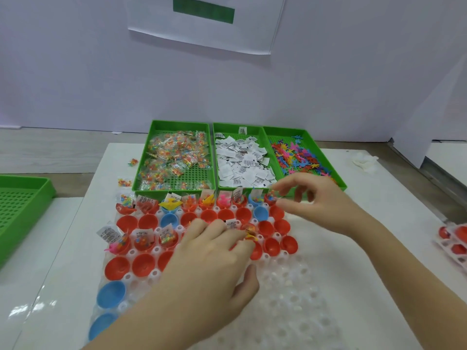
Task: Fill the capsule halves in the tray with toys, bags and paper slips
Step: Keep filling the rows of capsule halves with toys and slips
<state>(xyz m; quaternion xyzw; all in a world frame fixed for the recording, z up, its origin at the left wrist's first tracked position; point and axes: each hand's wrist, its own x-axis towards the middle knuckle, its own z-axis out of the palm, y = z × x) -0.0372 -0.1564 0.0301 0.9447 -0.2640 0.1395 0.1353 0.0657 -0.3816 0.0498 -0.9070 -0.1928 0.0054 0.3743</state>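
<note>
Right now the right hand (316, 200) pinches a small bead bag (271, 195) between thumb and forefinger over a red capsule half (267, 203) in the clear tray's (290, 286) far row. The left hand (214, 253) rests mid-tray, fingertips curled on a yellow toy (250, 237).

A white bench (391, 198) is covered at its middle by a clear dimpled tray (290, 311). Three green bins (255, 132) are set behind it, a fourth green bin (22, 198) at the left, loose bags (124, 182) between.
</note>
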